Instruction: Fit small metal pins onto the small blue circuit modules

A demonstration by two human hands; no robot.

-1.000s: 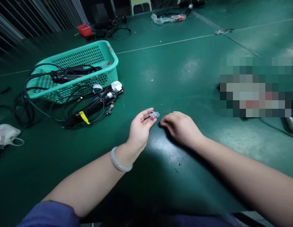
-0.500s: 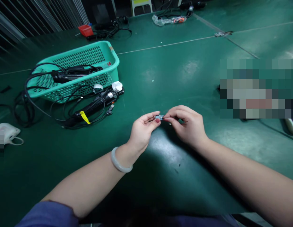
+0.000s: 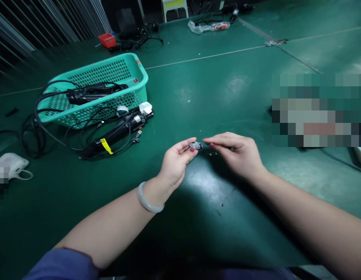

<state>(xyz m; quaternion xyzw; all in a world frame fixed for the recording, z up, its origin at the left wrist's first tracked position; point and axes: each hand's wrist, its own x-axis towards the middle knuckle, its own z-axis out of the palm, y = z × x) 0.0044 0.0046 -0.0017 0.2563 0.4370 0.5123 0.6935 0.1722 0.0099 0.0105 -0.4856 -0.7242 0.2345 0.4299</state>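
My left hand [image 3: 176,157] pinches a small circuit board [image 3: 197,146] between thumb and fingertips. The board looks bluish-grey, with a dark part at its right end. Just right of it is my right hand [image 3: 237,149], apart from the board, its fingers stretched out and the thumb tip slightly away from the index finger. Nothing shows clearly between those fingertips. A tiny rectangular piece with a pale rim and dark middle [image 3: 213,154] lies on the green table [image 3: 174,217], below the right fingertips.
At the left stands a green plastic basket [image 3: 143,87] with black corded devices. A black handheld device [image 3: 119,130] with cables and a yellow tag lies before it. A white object [image 3: 14,167] sits far left; a red tray [image 3: 107,40] and bagged item [image 3: 208,27] are at the back.
My right hand has drawn back from the board a little to the right, and its fingers have straightened. The left hand still holds the board. More of the tiny rectangular piece shows.
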